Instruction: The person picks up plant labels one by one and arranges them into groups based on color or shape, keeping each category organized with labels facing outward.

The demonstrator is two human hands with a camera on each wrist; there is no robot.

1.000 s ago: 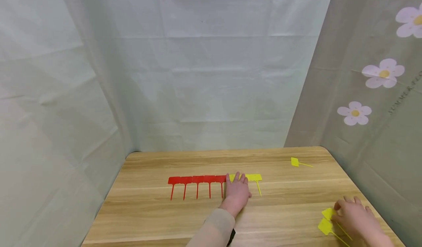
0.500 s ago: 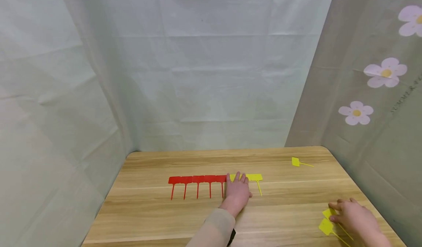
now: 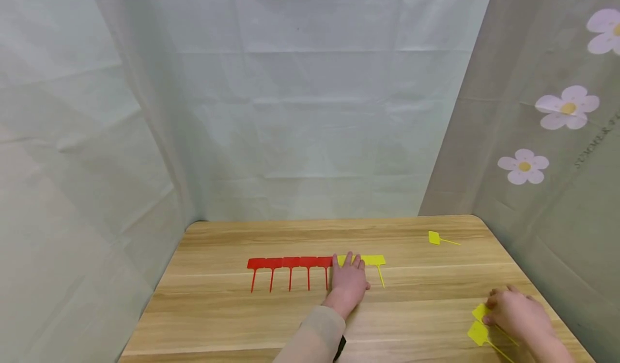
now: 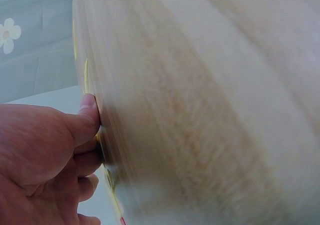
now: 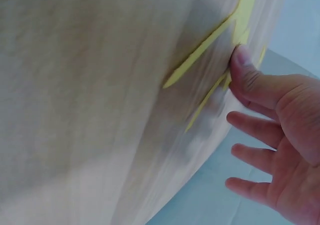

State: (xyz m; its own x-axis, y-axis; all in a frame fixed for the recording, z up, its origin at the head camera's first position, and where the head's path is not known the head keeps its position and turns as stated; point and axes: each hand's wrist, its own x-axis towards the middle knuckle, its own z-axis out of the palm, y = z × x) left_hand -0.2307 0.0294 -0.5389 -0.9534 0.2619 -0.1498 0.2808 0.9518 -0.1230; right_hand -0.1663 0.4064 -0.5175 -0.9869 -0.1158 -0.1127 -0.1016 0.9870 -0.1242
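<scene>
My left hand (image 3: 350,283) lies with fingers spread over the yellow tags (image 3: 374,260) at the right end of a row and hides part of them. Red tags (image 3: 291,263), their thin stems toward me, make up the row's left part. In the left wrist view the thumb and fingers (image 4: 90,112) press at the tabletop. At the right, my right hand (image 3: 520,315) pinches a loose yellow tag (image 3: 480,312) between thumb and forefinger, its other fingers stretched out in the right wrist view. A second yellow tag (image 3: 478,333) lies just nearer me, almost against it.
Another yellow tag (image 3: 434,237) lies alone near the back right of the wooden table (image 3: 218,320). Pale cloth (image 3: 310,110) hangs behind and on both sides, with printed flowers (image 3: 523,166) on the right.
My right hand has shifted slightly left at the upper loose yellow tag, which has moved a little left too. The left hand stays in place on the row.
</scene>
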